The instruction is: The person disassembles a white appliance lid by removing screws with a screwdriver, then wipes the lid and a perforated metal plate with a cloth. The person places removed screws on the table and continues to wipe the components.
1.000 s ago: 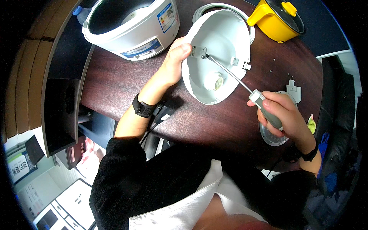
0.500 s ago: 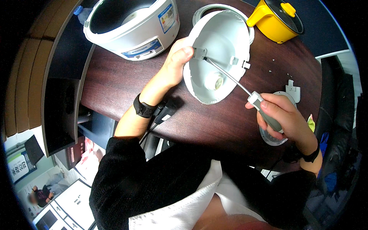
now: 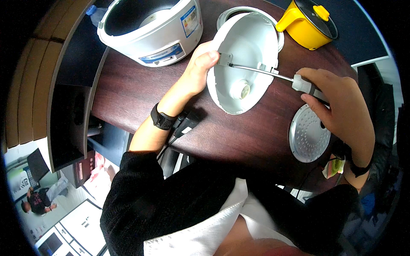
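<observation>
My left hand grips the left rim of a white rice cooker lid shell, thumb on the inside. The shell is tilted with its hollow side showing. In my right hand is a screwdriver with a grey and white handle, its fingers closed round it. The long shaft crosses the shell's right edge. Its tip meets a small pale bracket on the inner wall beside my left thumb; whether it sits in a screw is too small to tell. A round socket-like boss stands lower inside the shell.
A white rice cooker body stands at the far left, a yellow pot at the far right. Behind the shell lies a ring-shaped part. A perforated metal disc lies under my right forearm. A black plug is by the near edge.
My right hand has moved up and to the right, swinging the screwdriver handle to a flatter angle while the tip stays at the bracket. More of the metal disc now shows. My left hand barely shifts.
</observation>
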A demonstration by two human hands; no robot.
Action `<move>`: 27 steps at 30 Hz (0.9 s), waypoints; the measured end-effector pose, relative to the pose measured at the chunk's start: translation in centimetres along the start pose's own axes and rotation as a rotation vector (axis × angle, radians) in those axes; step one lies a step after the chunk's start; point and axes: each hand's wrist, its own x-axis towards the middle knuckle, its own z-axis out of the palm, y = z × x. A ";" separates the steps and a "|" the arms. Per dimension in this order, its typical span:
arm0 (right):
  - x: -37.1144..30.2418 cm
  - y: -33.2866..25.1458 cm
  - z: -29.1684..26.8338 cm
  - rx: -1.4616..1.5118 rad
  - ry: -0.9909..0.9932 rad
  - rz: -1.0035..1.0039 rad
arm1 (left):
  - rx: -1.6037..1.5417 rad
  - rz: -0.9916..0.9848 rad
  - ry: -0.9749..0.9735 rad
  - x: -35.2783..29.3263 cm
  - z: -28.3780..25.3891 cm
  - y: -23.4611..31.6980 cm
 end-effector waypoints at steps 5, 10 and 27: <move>-1.2 -0.9 -0.3 0.562 -0.068 0.263 | 0.007 0.010 0.030 0.2 -0.3 0.4; -2.7 -2.2 1.1 1.278 -0.224 0.652 | -0.005 -0.015 0.048 0.1 -0.4 0.4; -2.8 -3.0 3.4 1.412 -0.247 0.708 | 0.003 -0.016 0.018 0.1 -0.2 0.2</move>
